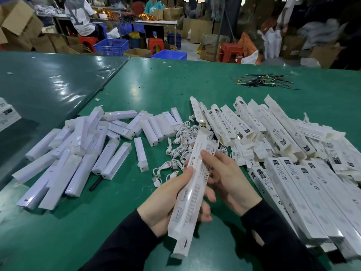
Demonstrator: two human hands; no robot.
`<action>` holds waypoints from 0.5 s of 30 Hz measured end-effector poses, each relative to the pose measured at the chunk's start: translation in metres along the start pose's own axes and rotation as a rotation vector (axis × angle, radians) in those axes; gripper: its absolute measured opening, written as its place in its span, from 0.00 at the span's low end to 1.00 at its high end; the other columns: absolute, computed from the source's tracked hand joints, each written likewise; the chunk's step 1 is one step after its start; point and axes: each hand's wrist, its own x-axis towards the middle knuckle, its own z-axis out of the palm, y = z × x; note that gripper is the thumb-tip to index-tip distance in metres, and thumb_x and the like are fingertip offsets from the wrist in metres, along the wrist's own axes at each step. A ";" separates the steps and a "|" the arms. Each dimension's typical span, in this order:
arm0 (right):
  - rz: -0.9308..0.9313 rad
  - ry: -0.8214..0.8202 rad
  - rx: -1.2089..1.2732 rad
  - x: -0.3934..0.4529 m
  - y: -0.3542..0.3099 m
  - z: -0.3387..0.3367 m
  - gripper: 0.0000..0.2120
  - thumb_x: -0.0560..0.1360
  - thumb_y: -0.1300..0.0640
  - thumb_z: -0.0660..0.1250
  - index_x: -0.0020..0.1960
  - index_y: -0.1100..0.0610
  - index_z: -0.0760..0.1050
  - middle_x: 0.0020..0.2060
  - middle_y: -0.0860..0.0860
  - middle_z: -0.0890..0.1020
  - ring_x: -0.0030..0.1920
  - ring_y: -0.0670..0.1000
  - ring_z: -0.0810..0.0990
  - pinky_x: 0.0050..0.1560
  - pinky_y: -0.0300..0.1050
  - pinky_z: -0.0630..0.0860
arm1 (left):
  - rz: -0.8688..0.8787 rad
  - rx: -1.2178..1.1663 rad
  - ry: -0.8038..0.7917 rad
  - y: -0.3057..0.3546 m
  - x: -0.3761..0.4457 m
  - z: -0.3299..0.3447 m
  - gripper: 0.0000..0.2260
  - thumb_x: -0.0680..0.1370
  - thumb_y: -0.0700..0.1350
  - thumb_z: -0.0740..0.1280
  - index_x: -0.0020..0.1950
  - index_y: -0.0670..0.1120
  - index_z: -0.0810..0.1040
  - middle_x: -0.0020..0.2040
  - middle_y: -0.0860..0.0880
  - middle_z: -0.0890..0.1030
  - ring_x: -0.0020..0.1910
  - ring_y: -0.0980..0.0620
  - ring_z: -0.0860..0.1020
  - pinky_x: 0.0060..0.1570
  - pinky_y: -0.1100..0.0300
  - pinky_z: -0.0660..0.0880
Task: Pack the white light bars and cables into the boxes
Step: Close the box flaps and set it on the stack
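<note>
Both hands hold one long white printed cardboard box (pixel 190 192) slantwise above the green tabletop (pixel 175 85): the left hand (pixel 166 204) curls round its lower half, and the right hand (pixel 224 178) pinches its upper part, probably to steady it for closing. Bare white plastic light bars (pixel 78 153) lie heaped left, coiled white cables (pixel 179 145) in the middle, and more boxes (pixel 283 143) right. Behind is a cluttered workshop.

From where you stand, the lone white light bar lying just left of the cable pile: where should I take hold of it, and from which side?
Grip the light bar at its middle, from above, fingers across its narrow width. It lies flat on the green table, long axis running away from you, bare table on both long sides. The cable pile sits to its right, so keep off the far end.
</note>
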 end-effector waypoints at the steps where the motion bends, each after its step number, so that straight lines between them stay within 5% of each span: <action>1: -0.023 0.020 -0.011 0.000 0.001 0.000 0.15 0.68 0.49 0.71 0.51 0.57 0.80 0.38 0.53 0.84 0.34 0.48 0.80 0.34 0.38 0.76 | 0.005 0.019 0.020 0.000 0.001 0.000 0.24 0.77 0.57 0.60 0.58 0.37 0.75 0.40 0.39 0.81 0.31 0.46 0.80 0.34 0.54 0.80; 5: -0.124 0.151 -0.085 0.001 0.005 0.002 0.16 0.66 0.52 0.74 0.52 0.54 0.81 0.42 0.53 0.87 0.38 0.50 0.85 0.36 0.39 0.79 | 0.137 0.329 0.252 -0.008 0.005 0.001 0.22 0.72 0.57 0.72 0.55 0.41 0.75 0.39 0.46 0.83 0.31 0.51 0.80 0.28 0.61 0.76; 9: -0.213 0.279 -0.247 0.001 0.007 0.003 0.10 0.71 0.55 0.75 0.52 0.51 0.81 0.46 0.50 0.86 0.45 0.50 0.85 0.48 0.49 0.80 | 0.301 0.637 0.427 -0.016 0.006 0.000 0.32 0.62 0.58 0.77 0.60 0.57 0.66 0.46 0.49 0.80 0.33 0.44 0.80 0.32 0.54 0.78; 12: -0.171 0.263 -0.310 0.000 0.009 0.007 0.07 0.78 0.48 0.65 0.53 0.46 0.79 0.47 0.45 0.85 0.48 0.45 0.84 0.50 0.43 0.80 | 0.340 0.757 0.353 -0.017 0.004 0.000 0.34 0.63 0.58 0.75 0.64 0.69 0.62 0.51 0.53 0.81 0.35 0.45 0.83 0.35 0.52 0.80; 15: 0.021 0.031 -0.040 -0.003 0.009 0.012 0.18 0.78 0.39 0.55 0.63 0.41 0.76 0.56 0.42 0.84 0.55 0.43 0.82 0.55 0.42 0.79 | 0.310 0.670 0.207 -0.016 0.002 0.001 0.37 0.70 0.51 0.73 0.60 0.83 0.54 0.55 0.61 0.81 0.36 0.46 0.84 0.31 0.54 0.80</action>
